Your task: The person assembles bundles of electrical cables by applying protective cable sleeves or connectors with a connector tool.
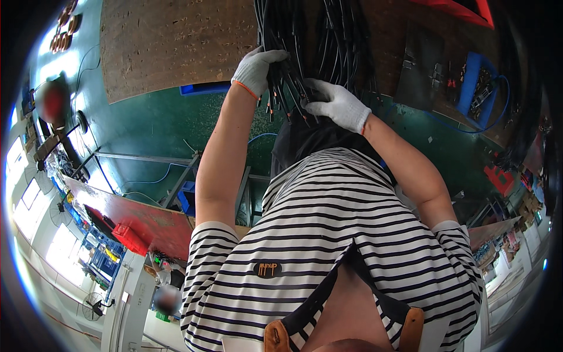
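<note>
Black cables hang in a thick bundle over the near edge of the brown wooden table, their stripped, copper-coloured ends pointing down. A second bunch of black cables lies just to its right. My left hand, in a white knit glove with an orange cuff, is closed around the left side of the first bundle. On the right, my right hand, gloved alike, has thumb and fingers closed on cables near their lower ends. Its fingertips are partly hidden among the cables.
The wooden table spans the far side. A blue tray of small metal parts lies at its right, near a red bin. Behind me stand a metal frame and a red crate. A blue cord trails over the green floor.
</note>
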